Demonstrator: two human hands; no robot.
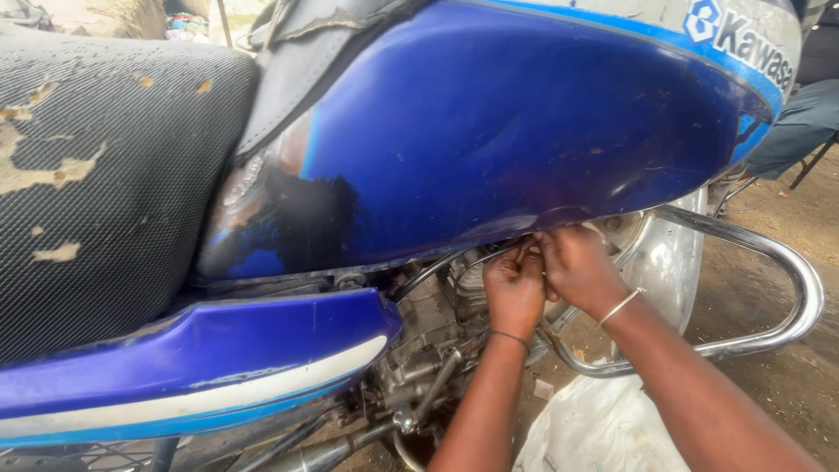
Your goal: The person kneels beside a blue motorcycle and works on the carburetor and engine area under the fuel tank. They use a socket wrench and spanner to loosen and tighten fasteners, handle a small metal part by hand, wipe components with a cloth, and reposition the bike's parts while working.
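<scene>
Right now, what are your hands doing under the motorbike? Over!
Left hand and right hand together under the blue fuel tank, fingertips pinched on something too small to tell. Chrome guard bar close beside the right wrist.

fingertips of both hands [546, 275] hidden under fuel tank [489, 131]

Both hands — left hand [514, 288], right hand [578, 269] — meet under the blue fuel tank [524, 131].

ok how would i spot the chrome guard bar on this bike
Start at the big blue fuel tank and drop below its front end, past the two hands. The guard bar is a shiny bent tube looping out to the side. It alone is bright and smooth; the engine parts are dull and grimy.
</scene>
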